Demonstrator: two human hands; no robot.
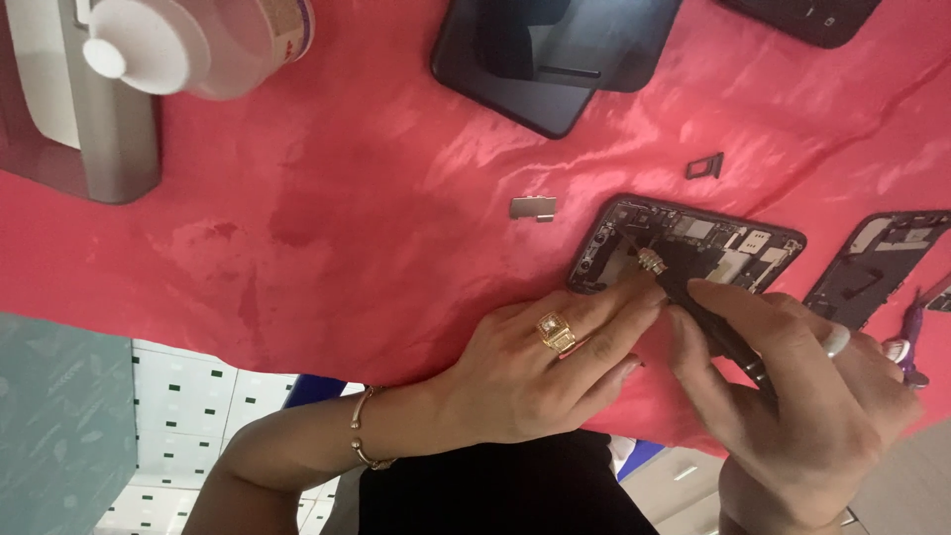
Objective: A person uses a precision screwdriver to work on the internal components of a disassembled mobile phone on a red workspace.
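On the red cloth (347, 198), my right hand (802, 396) pinches a screwdriver (693, 297), tip in the opened phone (684, 248); my left hand (535, 372), fingers loosely curled and holding nothing, rests touching the phone's near edge.

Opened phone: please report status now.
Left hand steadies opened phone. Right hand holds screwdriver, tip inside. Small metal plate lies apart.

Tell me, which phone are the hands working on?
The opened phone with its insides showing, under the left hand and right hand. The other opened phone lies untouched further right.
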